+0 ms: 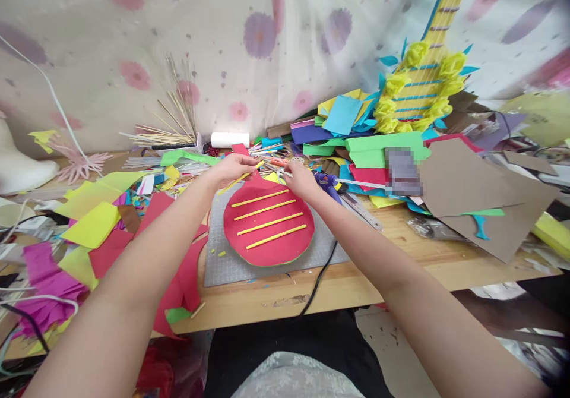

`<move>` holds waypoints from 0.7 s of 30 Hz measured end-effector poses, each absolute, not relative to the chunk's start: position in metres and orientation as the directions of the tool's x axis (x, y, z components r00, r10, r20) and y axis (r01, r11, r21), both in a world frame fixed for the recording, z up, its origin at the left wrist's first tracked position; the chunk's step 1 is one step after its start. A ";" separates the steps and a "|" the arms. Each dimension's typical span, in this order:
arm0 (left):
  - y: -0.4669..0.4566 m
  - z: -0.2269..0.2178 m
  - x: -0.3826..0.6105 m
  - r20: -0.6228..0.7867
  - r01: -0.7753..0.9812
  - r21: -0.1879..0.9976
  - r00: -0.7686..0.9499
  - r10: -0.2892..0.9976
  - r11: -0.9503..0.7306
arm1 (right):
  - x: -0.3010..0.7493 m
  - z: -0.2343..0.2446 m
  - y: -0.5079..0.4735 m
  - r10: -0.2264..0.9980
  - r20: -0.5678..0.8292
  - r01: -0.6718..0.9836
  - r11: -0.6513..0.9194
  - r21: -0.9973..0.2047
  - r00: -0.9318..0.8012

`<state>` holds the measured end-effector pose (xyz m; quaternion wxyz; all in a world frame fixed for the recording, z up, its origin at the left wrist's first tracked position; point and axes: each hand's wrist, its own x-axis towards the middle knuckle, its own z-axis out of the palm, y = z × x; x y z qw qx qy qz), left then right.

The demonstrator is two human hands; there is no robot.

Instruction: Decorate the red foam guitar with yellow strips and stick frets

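Note:
My left hand pinches a narrow yellow strip above the top left of a red, round-bodied cutout. Several yellow strips lie across the cutout, slanted and roughly parallel. At the cutout's upper right, my right hand has its fingers closed; what they hold is too small to make out. An orange-pink slender item shows between the two hands. Under the cutout lies a grey cutting mat, with small yellow scraps on its left part. A purple glue gun rests just beyond my right wrist.
A yellow guitar-shaped craft with paper flowers leans at the back right. Brown cardboard and coloured sheets cover the right side. Red paper scraps lie at left. A black cord crosses the front edge. Thin sticks stand behind.

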<state>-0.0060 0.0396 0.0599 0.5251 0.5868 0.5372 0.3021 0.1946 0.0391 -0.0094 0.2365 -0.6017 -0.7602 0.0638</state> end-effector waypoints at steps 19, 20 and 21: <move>0.086 0.024 0.037 -0.306 0.815 0.568 0.342 0.889 -0.118 | 0.284 -0.044 -0.045 0.946 0.315 0.774 0.258 -0.578 -0.080; 0.086 0.025 0.037 -0.313 0.823 0.554 0.349 0.883 -0.129 | 0.286 -0.043 -0.047 0.947 0.315 0.768 0.248 -0.591 -0.064; 0.085 0.026 0.038 -0.311 0.829 0.540 0.358 0.880 -0.147 | 0.288 -0.041 -0.048 0.948 0.317 0.768 0.234 -0.596 -0.043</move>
